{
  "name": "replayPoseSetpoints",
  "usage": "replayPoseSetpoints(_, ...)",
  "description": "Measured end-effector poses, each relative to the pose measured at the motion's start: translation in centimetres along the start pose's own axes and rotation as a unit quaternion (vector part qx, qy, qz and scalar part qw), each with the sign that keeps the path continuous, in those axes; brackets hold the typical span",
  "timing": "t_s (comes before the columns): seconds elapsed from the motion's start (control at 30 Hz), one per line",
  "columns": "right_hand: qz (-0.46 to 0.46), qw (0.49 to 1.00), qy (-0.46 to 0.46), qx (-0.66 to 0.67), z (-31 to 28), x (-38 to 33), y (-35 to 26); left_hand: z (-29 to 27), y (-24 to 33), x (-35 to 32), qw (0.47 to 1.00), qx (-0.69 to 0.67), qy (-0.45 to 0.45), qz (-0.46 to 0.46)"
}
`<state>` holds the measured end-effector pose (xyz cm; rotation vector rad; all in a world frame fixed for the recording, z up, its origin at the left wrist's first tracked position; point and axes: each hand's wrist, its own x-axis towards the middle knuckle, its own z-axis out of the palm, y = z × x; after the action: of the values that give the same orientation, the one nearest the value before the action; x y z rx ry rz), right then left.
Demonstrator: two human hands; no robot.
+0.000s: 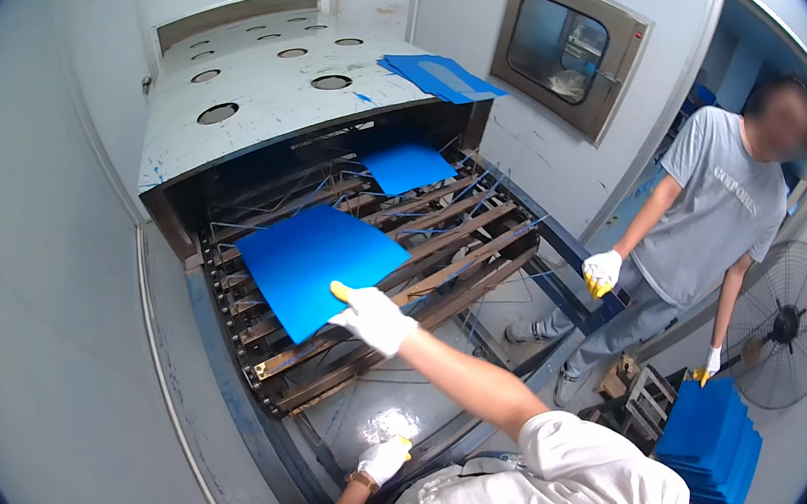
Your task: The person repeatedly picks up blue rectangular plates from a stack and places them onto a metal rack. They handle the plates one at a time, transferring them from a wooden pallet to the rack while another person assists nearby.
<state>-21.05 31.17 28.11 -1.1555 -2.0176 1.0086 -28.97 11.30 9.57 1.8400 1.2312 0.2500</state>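
My right hand (373, 318), in a white glove with yellow tips, reaches forward and grips the near corner of a large blue sheet (309, 264). The sheet lies tilted on the brown slats of a conveyor (443, 247) at the mouth of a grey machine. A second, smaller-looking blue sheet (405, 166) lies farther in on the slats. My left hand (384, 459), gloved and with a watch at the wrist, is low by the machine's front rim (277, 449), fingers curled with nothing seen in them.
Blue sheets (439, 74) lie on the machine's holed top. A co-worker in a grey shirt stands right, one gloved hand (604, 273) on the frame. A stack of blue sheets (711, 441) and a floor fan (785, 326) are lower right. A wall hatch (565, 51) is behind.
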Motion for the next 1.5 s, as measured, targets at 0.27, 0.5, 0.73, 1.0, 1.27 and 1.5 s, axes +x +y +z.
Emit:
replayPoseSetpoints(0.27, 0.024, 0.977, 0.194, -0.083, -16.6, -19.7, 3.9, 5.9, -5.2, 2.6, 0.998, 0.018, -0.001, -0.059)
replayPoseSetpoints(0.5, -0.060, 0.858, 0.406, -0.308, -23.4, -36.4, 8.5, 9.9, 1.3, 7.4, 0.994, -0.082, -0.051, -0.057)
replayPoseSetpoints(0.73, 0.125, 0.827, 0.502, -0.221, -25.1, -49.4, 12.2, 18.0, 6.1, 11.3, 0.986, -0.041, -0.161, 0.031)
replayPoseSetpoints(1.0, 0.396, 0.599, 0.505, -0.479, -23.2, -66.5, 22.9, 26.6, 5.7, 12.5, 0.893, -0.317, -0.268, -0.174)
replayPoseSetpoints(1.27, 0.418, 0.408, 0.792, -0.177, -26.6, -74.5, 25.9, 29.9, 4.5, 14.0, 0.923, -0.247, -0.244, -0.164)
replayPoseSetpoints(1.5, 0.501, 0.422, 0.728, -0.201, -28.0, -74.7, 26.4, 31.4, 3.8, 14.2, 0.932, -0.257, -0.210, -0.143)
